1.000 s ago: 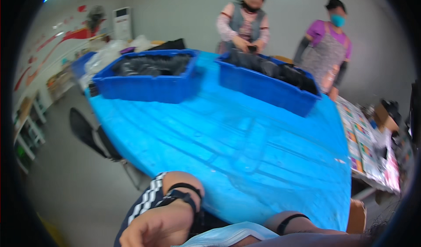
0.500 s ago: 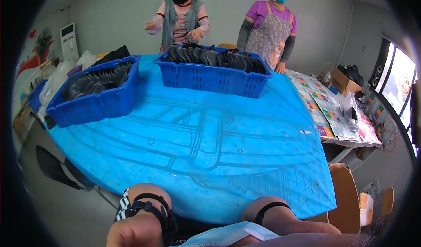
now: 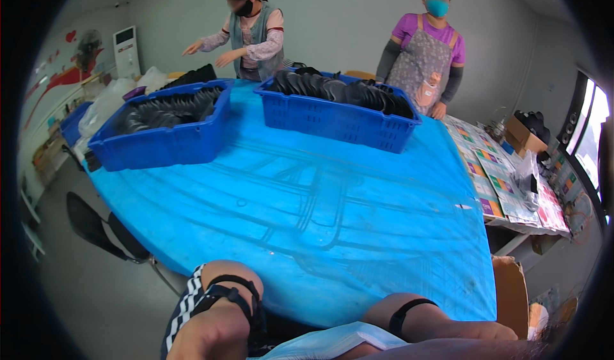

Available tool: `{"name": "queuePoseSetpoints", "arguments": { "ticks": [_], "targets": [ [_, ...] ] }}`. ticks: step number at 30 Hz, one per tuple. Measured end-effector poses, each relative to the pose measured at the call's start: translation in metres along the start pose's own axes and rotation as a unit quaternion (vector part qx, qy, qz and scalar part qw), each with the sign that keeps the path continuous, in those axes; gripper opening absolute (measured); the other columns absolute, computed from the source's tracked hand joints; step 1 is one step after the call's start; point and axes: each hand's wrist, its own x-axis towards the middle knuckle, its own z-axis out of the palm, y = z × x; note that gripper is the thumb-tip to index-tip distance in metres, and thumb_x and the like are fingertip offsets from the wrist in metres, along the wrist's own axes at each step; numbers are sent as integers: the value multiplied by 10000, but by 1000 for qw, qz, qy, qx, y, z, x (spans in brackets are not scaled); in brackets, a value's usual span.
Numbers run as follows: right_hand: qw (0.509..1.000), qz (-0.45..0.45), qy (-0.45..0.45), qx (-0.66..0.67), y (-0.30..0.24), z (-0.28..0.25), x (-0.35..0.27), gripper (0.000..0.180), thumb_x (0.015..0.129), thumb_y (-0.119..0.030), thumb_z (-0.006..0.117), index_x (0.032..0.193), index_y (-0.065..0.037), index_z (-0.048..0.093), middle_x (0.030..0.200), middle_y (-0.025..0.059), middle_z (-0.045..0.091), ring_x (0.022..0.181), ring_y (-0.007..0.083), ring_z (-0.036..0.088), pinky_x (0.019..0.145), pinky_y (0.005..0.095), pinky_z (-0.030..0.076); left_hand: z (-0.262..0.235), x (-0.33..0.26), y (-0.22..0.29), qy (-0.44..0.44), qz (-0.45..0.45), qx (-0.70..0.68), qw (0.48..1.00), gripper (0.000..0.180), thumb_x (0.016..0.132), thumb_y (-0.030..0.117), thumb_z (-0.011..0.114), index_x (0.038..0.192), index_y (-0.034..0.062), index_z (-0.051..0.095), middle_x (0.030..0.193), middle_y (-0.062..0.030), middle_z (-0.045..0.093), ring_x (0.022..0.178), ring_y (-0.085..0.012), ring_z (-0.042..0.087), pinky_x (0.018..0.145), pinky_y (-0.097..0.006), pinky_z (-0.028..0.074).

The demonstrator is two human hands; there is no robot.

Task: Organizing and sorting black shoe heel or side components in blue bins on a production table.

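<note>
Both of my arms are bent close to me at the lower edge, each with a black strap round it. My left hand [image 3: 208, 336] is beside a black-and-white striped piece of clothing [image 3: 185, 305]; its fingers are cut off by the picture's edge. My right hand [image 3: 476, 331] lies low on the right, its fingers hidden from sight. Neither hand shows anything held. Between them, a light blue pleated face mask [image 3: 339, 339] shows very near. Beyond lies a table under a blue plastic cover [image 3: 358, 232].
Two blue crates [image 3: 160, 149] [image 3: 332, 130] hold rows of black curved pieces. Behind them stand two people, one in a denim vest [image 3: 259, 37], one in a grey apron [image 3: 419, 69]. A black chair [image 3: 89, 222], a side table [image 3: 505, 181] and a cardboard box [image 3: 510, 289] flank the table.
My view has swung slightly left, so the crates appear farther right. The person in the vest has turned left, arms stretched toward the left crate. My hands keep nearly the same pose.
</note>
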Motion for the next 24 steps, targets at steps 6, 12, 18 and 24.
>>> {"name": "queuePoseSetpoints", "arguments": {
  "ticks": [6,12,18,24],
  "targets": [
    [976,185,93,63,18,2,2,97,823,-16,447,803,-77,520,746,-4,487,774,146,470,703,276,361,7,2,-1,23,1,152,988,147,850,8,415,891,-10,555,867,-30,581,857,-114,545,794,-249,445],
    [925,339,165,-45,28,9,0,269,804,-59,487,544,-109,440,529,-21,426,653,117,385,642,257,288,8,2,-3,-13,-6,131,991,187,866,-5,375,881,-42,558,863,-26,572,833,-106,545,799,-236,432],
    [905,418,20,-74,32,6,-9,310,841,-114,457,542,-153,382,542,-41,372,656,98,335,641,258,270,7,0,-10,-10,-37,121,992,215,872,-4,351,889,-45,561,858,-23,565,831,-107,546,800,-238,433],
    [920,367,103,94,27,0,1,270,837,-86,424,576,-141,378,537,-25,355,638,100,349,645,267,262,9,3,-13,-25,-31,135,990,212,874,-2,357,905,-61,559,881,-33,567,856,-114,545,812,-239,431]
  ]
}}
